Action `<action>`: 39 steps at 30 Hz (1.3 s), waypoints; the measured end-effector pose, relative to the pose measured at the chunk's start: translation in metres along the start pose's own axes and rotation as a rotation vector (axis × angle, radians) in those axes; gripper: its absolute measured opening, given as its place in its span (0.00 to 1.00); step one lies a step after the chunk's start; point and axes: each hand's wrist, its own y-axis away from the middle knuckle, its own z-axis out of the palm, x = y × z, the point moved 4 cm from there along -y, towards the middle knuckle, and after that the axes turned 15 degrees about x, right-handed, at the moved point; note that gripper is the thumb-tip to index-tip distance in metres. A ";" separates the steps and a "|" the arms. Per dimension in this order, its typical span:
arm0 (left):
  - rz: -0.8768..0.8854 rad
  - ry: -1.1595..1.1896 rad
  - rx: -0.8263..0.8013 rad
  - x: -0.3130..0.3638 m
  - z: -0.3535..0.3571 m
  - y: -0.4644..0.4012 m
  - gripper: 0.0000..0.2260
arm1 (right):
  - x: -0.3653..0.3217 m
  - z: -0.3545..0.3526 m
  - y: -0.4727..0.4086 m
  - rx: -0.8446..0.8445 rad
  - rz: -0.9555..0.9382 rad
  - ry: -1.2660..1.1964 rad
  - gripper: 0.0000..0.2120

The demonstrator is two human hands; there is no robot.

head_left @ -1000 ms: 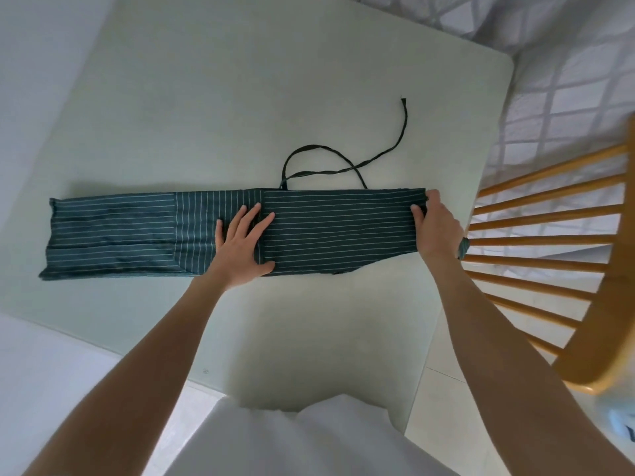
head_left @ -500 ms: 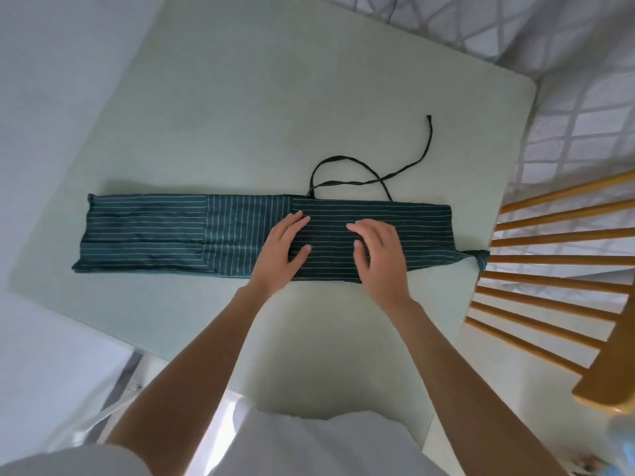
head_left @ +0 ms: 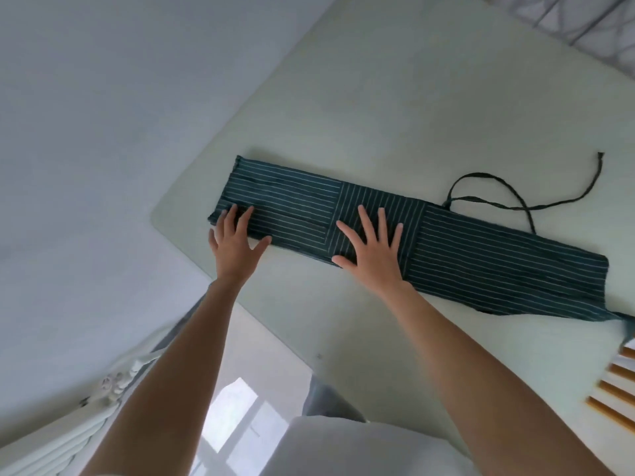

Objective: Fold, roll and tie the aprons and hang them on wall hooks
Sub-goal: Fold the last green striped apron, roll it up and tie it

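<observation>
A dark green apron (head_left: 481, 255) with thin white stripes lies folded into one long narrow strip across the pale table (head_left: 395, 108). Its black tie strap (head_left: 488, 201) loops out from the far edge, the loose end curling up to the right. My left hand (head_left: 235, 243) lies flat with spread fingers on the strip's left end, near the table corner. My right hand (head_left: 372, 247) presses flat on the strip's middle, over the patch with crosswise stripes. Neither hand grips the cloth. The strip's right end reaches the table's right edge.
A white wall (head_left: 103, 132) runs close along the table's left side. A white radiator (head_left: 68, 438) stands low at the left. Orange wooden chair slats (head_left: 615, 389) show at the lower right. A checked cloth (head_left: 584, 25) lies beyond the table's far edge.
Both hands have slid left along the strip: the left from the middle to the left end, the right from the right end to the middle. My view has swung left.
</observation>
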 end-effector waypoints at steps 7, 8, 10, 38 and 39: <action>-0.211 0.157 -0.010 -0.023 -0.009 -0.011 0.37 | 0.014 0.004 0.041 0.030 0.083 0.083 0.39; -0.255 0.207 -0.002 -0.021 -0.011 -0.011 0.36 | 0.014 0.004 0.042 0.020 0.084 0.084 0.40; -0.410 0.296 0.011 -0.018 -0.017 -0.010 0.32 | 0.016 0.004 0.041 0.003 0.084 0.076 0.41; 0.576 0.443 -0.454 0.305 0.057 0.196 0.15 | 0.196 -0.104 0.218 0.470 1.083 -0.728 0.17; 0.611 0.496 -0.352 0.301 0.049 0.192 0.15 | 0.195 -0.104 0.211 0.438 1.050 -0.701 0.17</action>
